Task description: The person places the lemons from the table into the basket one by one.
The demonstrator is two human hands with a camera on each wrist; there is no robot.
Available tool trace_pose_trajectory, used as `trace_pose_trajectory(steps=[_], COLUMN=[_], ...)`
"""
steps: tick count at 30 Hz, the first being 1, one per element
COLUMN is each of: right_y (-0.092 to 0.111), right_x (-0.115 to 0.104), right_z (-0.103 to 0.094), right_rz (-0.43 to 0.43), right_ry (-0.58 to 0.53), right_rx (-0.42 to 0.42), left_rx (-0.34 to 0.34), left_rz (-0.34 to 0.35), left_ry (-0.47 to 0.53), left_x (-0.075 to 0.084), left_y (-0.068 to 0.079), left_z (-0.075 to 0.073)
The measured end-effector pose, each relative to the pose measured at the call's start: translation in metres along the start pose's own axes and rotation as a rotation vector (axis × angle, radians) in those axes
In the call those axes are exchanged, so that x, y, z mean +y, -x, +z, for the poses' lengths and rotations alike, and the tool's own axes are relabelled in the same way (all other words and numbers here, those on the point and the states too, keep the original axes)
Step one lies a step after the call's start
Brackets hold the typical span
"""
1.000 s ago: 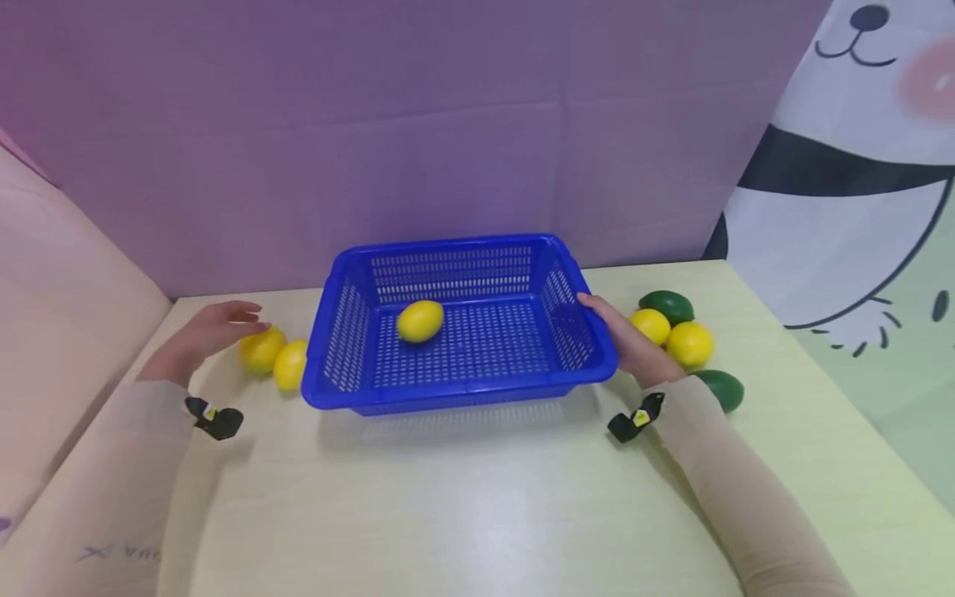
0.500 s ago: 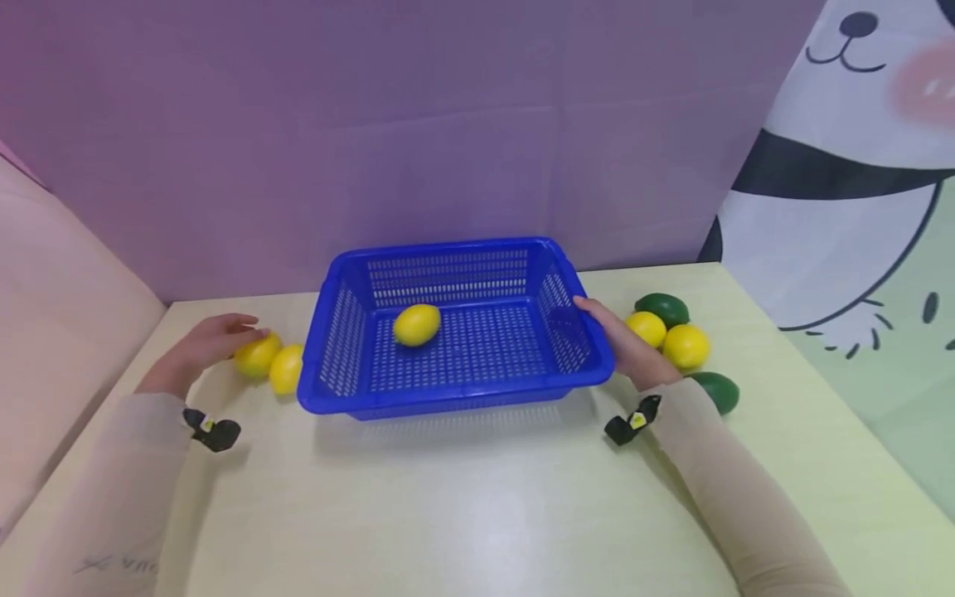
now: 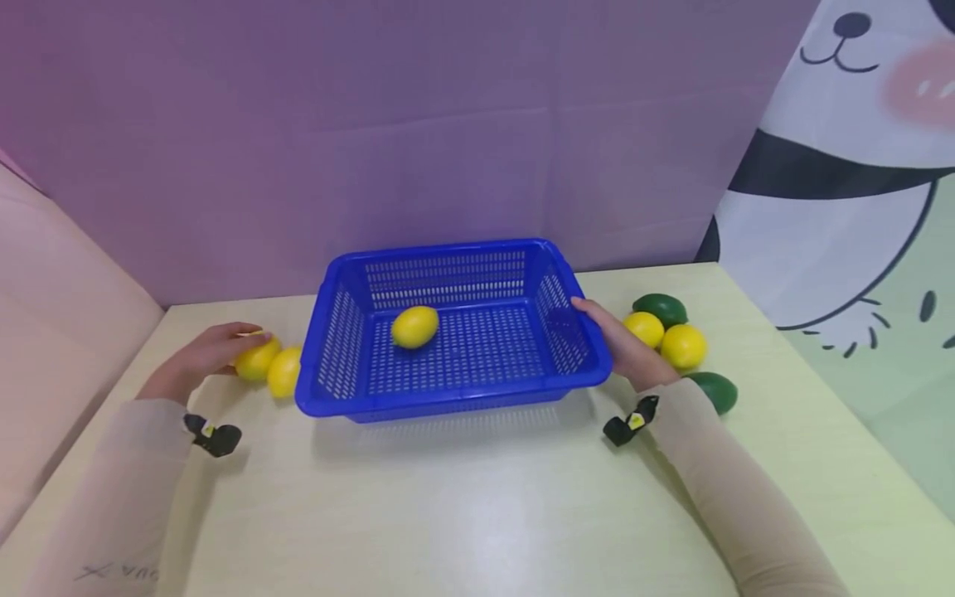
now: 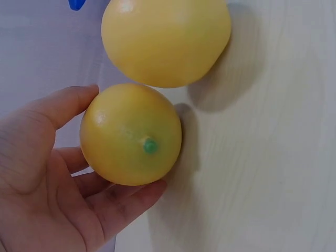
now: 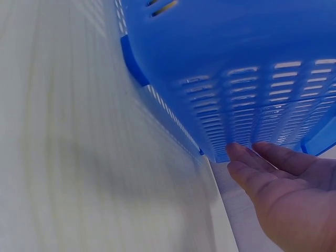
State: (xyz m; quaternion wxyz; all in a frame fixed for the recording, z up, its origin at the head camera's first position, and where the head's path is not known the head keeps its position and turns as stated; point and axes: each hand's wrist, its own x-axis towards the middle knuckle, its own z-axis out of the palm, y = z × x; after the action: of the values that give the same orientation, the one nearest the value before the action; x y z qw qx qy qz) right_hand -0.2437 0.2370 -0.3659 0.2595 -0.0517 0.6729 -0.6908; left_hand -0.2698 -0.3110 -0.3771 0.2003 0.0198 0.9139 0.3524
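In the head view, my left hand [image 3: 209, 352] is around a yellow lemon [image 3: 256, 362] left of the blue basket [image 3: 455, 400]. Up close in the left wrist view, the thumb touches one side of this lemon [image 4: 123, 139] and the curled fingers lie along its other side. A second lemon [image 4: 165, 39] sits against it. My right hand [image 3: 622, 344] holds the basket's right rim. From the right wrist, fingers [image 5: 247, 173] show against the slotted outer wall of the basket [image 5: 236, 47]. One lemon [image 3: 414, 327] lies inside the basket.
Right of the basket are two lemons [image 3: 683, 347] and two green avocado-like fruits [image 3: 661, 310], partly behind my right forearm. A purple cloth [image 3: 418, 124] hangs behind the pale table [image 3: 448, 506]. A pale panel [image 3: 60, 348] borders the left side.
My left hand has come down onto the outer left lemon, and its fingers have gone around it. The right hand stays on the basket rim. The head view has shifted slightly.
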Motion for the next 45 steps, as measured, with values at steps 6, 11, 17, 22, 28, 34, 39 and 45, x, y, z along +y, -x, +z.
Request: trace_pose_trajectory(steps=[6,11,17,22,28,34,39,45], right_y=[0.000,-0.001,0.000,0.000,0.001,0.001,0.000,-0.002], right_x=[0.000,0.000,0.001,0.001,-0.001,-0.002,-0.002,0.001], right_z=[0.000,0.000,0.000,0.001,0.001,0.002,0.001,0.000], right_rz=[-0.005,0.010,0.011,0.001,0.006,0.010,0.000,-0.006], right_ry=[0.000,-0.003,-0.016,-0.028,-0.030,-0.027,-0.017,0.000], right_rx=[-0.004,0.006,0.022,0.009,0.000,0.005,0.012,0.014], left_rx=[-0.002,-0.008,0.009,0.019,0.031,0.035,0.032,0.025], left_rz=[-0.007,0.009,0.002,-0.006,-0.002,0.016,0.026,0.014], left_ry=[0.014,0.026,0.036,0.035,0.037,0.027,0.012,0.014], left_x=[-0.001,-0.002,-0.002,-0.002,-0.001,-0.002,-0.002,-0.003], left_y=[-0.001,0.000,-0.001,-0.001,0.000,0.000,-0.001,0.001], left_z=[0.002,0.003,0.004,0.005,0.005,0.004,-0.001,-0.006])
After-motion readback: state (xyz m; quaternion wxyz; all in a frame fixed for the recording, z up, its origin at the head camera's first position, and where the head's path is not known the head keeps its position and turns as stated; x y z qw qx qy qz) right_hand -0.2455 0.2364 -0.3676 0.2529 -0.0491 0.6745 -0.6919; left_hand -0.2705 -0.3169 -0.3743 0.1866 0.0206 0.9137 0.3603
